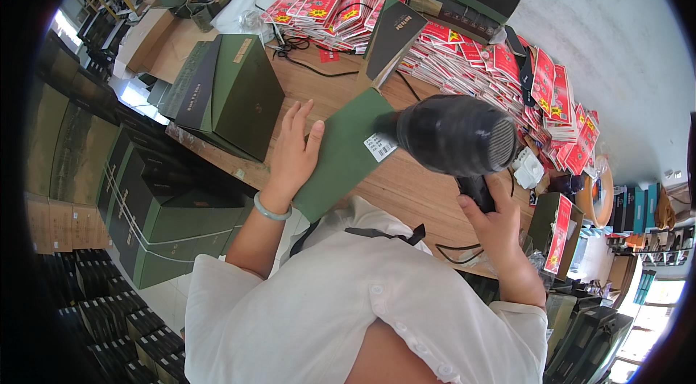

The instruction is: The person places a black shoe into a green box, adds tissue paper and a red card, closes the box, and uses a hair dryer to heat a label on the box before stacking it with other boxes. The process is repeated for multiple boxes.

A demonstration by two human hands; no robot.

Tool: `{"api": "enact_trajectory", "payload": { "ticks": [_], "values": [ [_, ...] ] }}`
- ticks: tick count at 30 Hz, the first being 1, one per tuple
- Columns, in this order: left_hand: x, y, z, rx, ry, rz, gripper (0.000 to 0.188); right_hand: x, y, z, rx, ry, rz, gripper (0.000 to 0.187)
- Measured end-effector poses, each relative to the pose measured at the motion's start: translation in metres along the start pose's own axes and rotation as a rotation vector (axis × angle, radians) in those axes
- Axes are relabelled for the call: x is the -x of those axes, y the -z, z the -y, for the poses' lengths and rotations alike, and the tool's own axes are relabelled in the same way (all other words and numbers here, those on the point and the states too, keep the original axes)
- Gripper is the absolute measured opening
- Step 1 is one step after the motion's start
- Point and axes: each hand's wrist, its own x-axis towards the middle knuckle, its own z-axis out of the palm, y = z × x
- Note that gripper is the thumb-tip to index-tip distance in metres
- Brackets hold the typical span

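Gripping black dryer point(453, 136): right hand point(498, 219); left hand point(293, 153) open against green box point(339, 156); red packets point(319, 1) beyond.

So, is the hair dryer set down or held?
Held: the right hand grips the hair dryer by its handle, nozzle near the white label.

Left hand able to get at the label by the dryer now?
Likely yes: left hand is at the edge of the green box, with bare surface up to the label, though the dryer is close.
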Motion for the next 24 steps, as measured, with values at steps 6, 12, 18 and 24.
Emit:
{"api": "enact_trajectory", "payload": {
  "ticks": [6,12,18,24],
  "values": [
    [0.0,0.0,0.003,0.005,0.001,-0.001,0.055,0.007,-0.002,0.001,-0.087,-0.078,0.048,0.055],
    [0.0,0.0,0.001,0.013,0.009,0.003,0.054,0.016,0.002,0.001,-0.045,-0.109,0.064,0.054],
    [-0.001,0.0,0.0,0.018,0.018,0.001,0.055,0.033,0.007,-0.009,-0.166,-0.136,0.028,0.044],
    [-0.002,-0.002,0.005,-0.005,-0.006,-0.009,0.055,0.039,0.016,-0.011,-0.086,-0.17,0.008,0.048]
  ]
}}
